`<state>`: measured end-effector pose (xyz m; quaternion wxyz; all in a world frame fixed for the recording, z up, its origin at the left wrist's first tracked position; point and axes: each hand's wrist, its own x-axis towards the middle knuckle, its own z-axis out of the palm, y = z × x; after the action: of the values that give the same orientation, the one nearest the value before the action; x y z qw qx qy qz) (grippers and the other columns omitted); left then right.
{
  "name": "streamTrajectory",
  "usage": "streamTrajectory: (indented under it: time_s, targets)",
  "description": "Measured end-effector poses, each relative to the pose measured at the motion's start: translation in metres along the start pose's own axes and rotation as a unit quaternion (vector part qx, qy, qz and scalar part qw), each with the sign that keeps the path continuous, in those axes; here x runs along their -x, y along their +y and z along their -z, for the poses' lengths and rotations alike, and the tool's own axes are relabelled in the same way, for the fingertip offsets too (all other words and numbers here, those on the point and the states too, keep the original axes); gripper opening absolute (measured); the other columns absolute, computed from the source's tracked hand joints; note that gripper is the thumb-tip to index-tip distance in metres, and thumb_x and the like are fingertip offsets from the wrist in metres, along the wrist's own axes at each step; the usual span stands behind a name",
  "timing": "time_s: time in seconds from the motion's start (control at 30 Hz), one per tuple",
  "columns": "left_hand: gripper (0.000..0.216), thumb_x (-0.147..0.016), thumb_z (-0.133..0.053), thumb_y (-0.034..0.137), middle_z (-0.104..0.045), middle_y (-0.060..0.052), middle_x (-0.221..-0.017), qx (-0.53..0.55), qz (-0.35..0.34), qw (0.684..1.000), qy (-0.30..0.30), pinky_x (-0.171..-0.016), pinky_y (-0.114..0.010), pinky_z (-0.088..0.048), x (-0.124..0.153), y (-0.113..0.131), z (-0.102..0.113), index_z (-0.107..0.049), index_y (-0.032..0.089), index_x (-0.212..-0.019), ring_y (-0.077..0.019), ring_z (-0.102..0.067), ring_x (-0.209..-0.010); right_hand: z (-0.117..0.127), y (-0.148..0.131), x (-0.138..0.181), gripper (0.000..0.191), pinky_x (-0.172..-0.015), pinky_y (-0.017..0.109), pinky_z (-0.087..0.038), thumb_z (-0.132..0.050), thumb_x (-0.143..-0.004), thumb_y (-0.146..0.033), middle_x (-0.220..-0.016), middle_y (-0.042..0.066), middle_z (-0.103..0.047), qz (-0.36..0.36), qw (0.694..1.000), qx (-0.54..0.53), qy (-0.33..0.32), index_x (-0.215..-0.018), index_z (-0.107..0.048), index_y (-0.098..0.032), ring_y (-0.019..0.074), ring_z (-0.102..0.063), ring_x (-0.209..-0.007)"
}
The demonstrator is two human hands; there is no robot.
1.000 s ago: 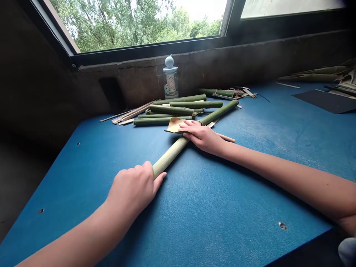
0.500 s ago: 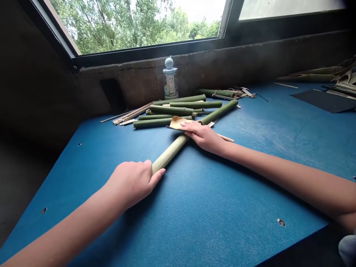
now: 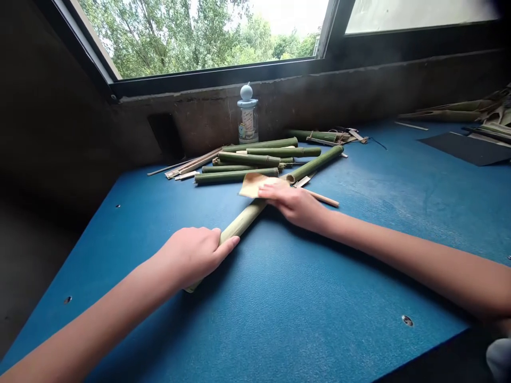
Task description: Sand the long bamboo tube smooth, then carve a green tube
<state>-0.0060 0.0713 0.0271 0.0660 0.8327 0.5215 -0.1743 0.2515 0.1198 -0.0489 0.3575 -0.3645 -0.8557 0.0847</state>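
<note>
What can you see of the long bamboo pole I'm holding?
The bamboo pole is a long, straight, round stem lying diagonally on the blue table. Its near stretch looks pale and stripped. The far stretch is green and ends beside the pile of bamboo pieces. The left hand has its fingers closed over it close to the near end. The right hand holds a tan sheet against its middle.

Two bare hands show, one left hand (image 3: 191,255) and one right hand (image 3: 293,202). There is one long bamboo pole (image 3: 243,222), one tan sheet of sandpaper (image 3: 251,184), about six short green bamboo sticks (image 3: 235,176), one clear plastic bottle (image 3: 248,119) with a pale blue cap, one dark flat sheet (image 3: 467,149), and a few thin pale splints (image 3: 187,165), too bunched to count.
</note>
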Motion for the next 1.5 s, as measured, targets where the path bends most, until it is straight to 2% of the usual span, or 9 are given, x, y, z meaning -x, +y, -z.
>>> streamTrajectory:
  time_s: [0.17,0.3,0.4,0.53,0.63,0.83,1.07,1.27,1.5]
  targets:
    - [0.068,-0.094,-0.013,0.064,-0.068,-0.008,-0.072,-0.001,-0.004,1.000,0.004,-0.058,-0.032,-0.035,-0.002,-0.002,-0.003,-0.063,0.021,-0.076,-0.0244,-0.062,-0.066,-0.006,-0.004,-0.006,0.036,-0.112,0.043,-0.044,-0.044,-0.097,-0.014,-0.134,0.010,-0.063,0.076,0.996,0.020,-0.046,-0.126,-0.065,-0.018,0.0224,-0.055,-0.130]
    - [0.067,-0.095,-0.012,0.063,-0.067,-0.007,-0.070,0.002,-0.008,1.000,-0.001,-0.053,-0.031,-0.030,-0.002,-0.002,-0.001,-0.060,0.022,-0.073,-0.0220,-0.060,-0.061,0.006,0.024,-0.013,0.036,-0.108,0.045,-0.048,-0.045,-0.096,-0.017,-0.128,0.008,-0.067,0.000,0.998,0.057,0.001,-0.126,-0.065,-0.021,0.0242,-0.060,-0.123]
    - [0.066,-0.095,-0.013,0.062,-0.067,-0.007,-0.069,0.002,-0.014,1.000,0.004,-0.053,-0.031,-0.029,-0.001,-0.001,0.000,-0.060,0.022,-0.074,-0.0226,-0.060,-0.061,0.007,0.015,-0.006,0.035,-0.109,0.047,-0.047,-0.045,-0.098,-0.021,-0.128,0.009,-0.067,-0.041,0.996,0.076,0.039,-0.127,-0.064,-0.020,0.0254,-0.059,-0.124]
    - [0.066,-0.096,-0.014,0.060,-0.069,-0.009,-0.073,0.000,-0.018,1.000,0.011,-0.057,-0.032,-0.033,-0.001,-0.001,-0.002,-0.063,0.021,-0.077,-0.0250,-0.063,-0.067,-0.007,-0.026,0.005,0.034,-0.111,0.041,-0.047,-0.044,-0.098,-0.017,-0.130,0.014,-0.065,0.083,0.994,0.063,-0.014,-0.125,-0.064,-0.012,0.0234,-0.058,-0.126]
    - [0.067,-0.095,-0.013,0.060,-0.070,-0.010,-0.076,-0.002,-0.016,1.000,0.009,-0.059,-0.034,-0.036,-0.002,-0.002,-0.004,-0.065,0.020,-0.080,-0.0272,-0.064,-0.068,-0.008,-0.028,0.002,0.035,-0.113,0.038,-0.044,-0.041,-0.098,-0.012,-0.134,0.015,-0.062,0.159,0.983,0.071,-0.059,-0.126,-0.063,-0.011,0.0222,-0.055,-0.130]
    - [0.069,-0.093,-0.014,0.066,-0.069,-0.009,-0.074,0.007,-0.012,1.000,-0.013,-0.056,-0.034,-0.036,-0.004,-0.003,-0.003,-0.064,0.021,-0.079,-0.0263,-0.062,-0.064,0.006,0.002,-0.002,0.032,-0.107,0.045,-0.050,-0.044,-0.097,-0.014,-0.125,0.014,-0.068,0.042,0.987,0.156,0.002,-0.122,-0.064,-0.014,0.0254,-0.060,-0.124]
    - [0.067,-0.094,-0.013,0.064,-0.070,-0.009,-0.075,0.001,-0.014,1.000,-0.014,-0.058,-0.035,-0.034,-0.004,-0.003,-0.003,-0.063,0.022,-0.080,-0.0290,-0.064,-0.069,-0.007,-0.036,0.005,0.032,-0.110,0.036,-0.047,-0.043,-0.098,-0.013,-0.130,0.013,-0.065,0.146,0.983,0.108,-0.038,-0.122,-0.063,-0.011,0.0214,-0.059,-0.125]
    - [0.065,-0.094,-0.014,0.065,-0.068,-0.009,-0.073,-0.003,-0.006,1.000,-0.023,-0.055,-0.034,-0.031,-0.001,0.000,-0.002,-0.061,0.021,-0.082,-0.0263,-0.061,-0.063,0.008,0.003,-0.003,0.029,-0.103,0.047,-0.051,-0.046,-0.097,-0.016,-0.122,0.015,-0.069,0.013,0.986,0.168,0.008,-0.117,-0.066,-0.013,0.0284,-0.061,-0.121]
    - [0.067,-0.093,-0.015,0.066,-0.069,-0.009,-0.074,0.000,-0.002,1.000,-0.025,-0.059,-0.035,-0.034,-0.005,-0.001,-0.005,-0.064,0.021,-0.086,-0.0289,-0.063,-0.068,-0.005,-0.046,0.008,0.030,-0.107,0.038,-0.050,-0.044,-0.098,-0.015,-0.128,0.014,-0.066,0.150,0.982,0.109,-0.032,-0.120,-0.064,-0.013,0.0220,-0.061,-0.123]
